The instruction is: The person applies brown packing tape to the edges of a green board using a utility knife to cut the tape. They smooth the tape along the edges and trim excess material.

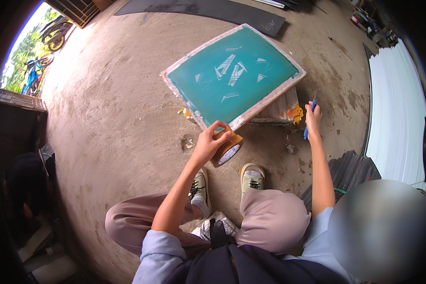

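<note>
A roll of brown packing tape (229,147) is in my left hand (207,146), with the fingers curled around it. It is right by the near corner of a screen-printing frame (199,85). The frame has teal mesh with pale angular shapes and a whitish, worn border. It rests tilted on a stack of light slats (281,106) marked with yellow-orange smears. To the right of the frame, my right hand (313,121) is closed around a blue utility knife (313,106), its thin tip pointing away from me.
White sheets (395,109) are stacked along the right, with a bundle of dark strips (352,173) nearer me. A dark flat board (203,12) lies on the concrete floor beyond the frame. Motorbikes (33,78) stand outside at the far left. A blurred patch covers the lower right.
</note>
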